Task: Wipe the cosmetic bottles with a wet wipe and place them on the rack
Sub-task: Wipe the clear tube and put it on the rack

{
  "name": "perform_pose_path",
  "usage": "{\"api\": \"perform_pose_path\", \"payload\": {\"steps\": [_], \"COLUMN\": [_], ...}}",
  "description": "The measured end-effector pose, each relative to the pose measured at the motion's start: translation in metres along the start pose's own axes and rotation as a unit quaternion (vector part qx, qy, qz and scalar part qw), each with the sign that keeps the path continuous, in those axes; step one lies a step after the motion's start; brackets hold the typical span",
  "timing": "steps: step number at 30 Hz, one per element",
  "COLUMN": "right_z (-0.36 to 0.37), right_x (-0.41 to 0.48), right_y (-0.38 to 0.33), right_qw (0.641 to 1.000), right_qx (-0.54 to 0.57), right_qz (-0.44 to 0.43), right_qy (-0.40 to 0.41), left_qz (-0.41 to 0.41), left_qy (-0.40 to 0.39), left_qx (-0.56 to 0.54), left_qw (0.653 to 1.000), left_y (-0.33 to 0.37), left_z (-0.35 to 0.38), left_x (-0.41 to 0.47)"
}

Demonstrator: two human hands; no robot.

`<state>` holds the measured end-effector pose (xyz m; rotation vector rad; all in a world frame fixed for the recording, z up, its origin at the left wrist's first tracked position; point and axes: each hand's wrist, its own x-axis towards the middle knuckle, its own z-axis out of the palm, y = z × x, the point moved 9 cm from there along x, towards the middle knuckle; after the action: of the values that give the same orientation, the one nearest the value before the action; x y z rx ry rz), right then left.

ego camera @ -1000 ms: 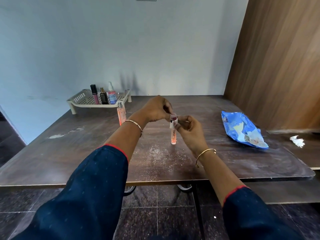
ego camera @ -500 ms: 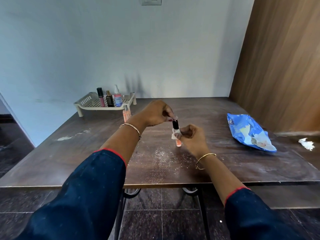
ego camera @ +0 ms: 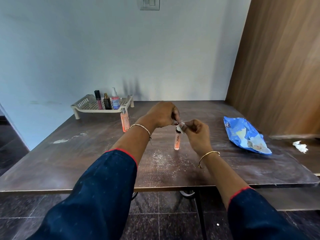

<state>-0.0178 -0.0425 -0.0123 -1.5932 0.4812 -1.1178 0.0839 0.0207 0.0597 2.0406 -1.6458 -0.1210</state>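
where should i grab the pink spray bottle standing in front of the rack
Probably wrap the grip round the middle of the spray bottle, coming from the near side. It stands upright, slim and round, and the rack sits close behind it, so the front is the free side.

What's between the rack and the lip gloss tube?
Head view: a peach spray bottle stands there, close before the rack; the left hand holding the lip gloss tube also crosses it.

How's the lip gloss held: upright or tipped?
Upright. The lip gloss is near vertical, cap up; left hand grips its top, right hand pinches a wipe on the cap.
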Motion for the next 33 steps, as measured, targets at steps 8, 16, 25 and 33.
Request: {"api": "perform_pose_path", "payload": {"steps": [8, 16, 25, 33], "right_z": [0.017, 0.011, 0.016, 0.009], "right_x": [-0.014, -0.010, -0.005, -0.023], "right_y": [0.039, 0.025, 0.020, 0.054], "right_qw": [0.974, 0.986, 0.999, 0.962], "right_qx": [0.180, 0.128, -0.008, -0.261], "right_qz": [0.138, 0.099, 0.023, 0.045], "right_qy": [0.006, 0.038, -0.038, -0.068], "left_qz": [0.003, 0.001, -0.004, -0.035], "left_qy": [0.002, 0.011, 0.019, 0.039], "left_qx": [-0.031, -0.028, -0.018, -0.042], "left_qw": [1.000, 1.000, 1.000, 0.998], "left_y": [-0.004, 0.000, -0.005, -0.008], "left_z": [0.000, 0.000, -0.002, -0.001], "left_x": [-0.002, -0.003, -0.005, -0.018]}}
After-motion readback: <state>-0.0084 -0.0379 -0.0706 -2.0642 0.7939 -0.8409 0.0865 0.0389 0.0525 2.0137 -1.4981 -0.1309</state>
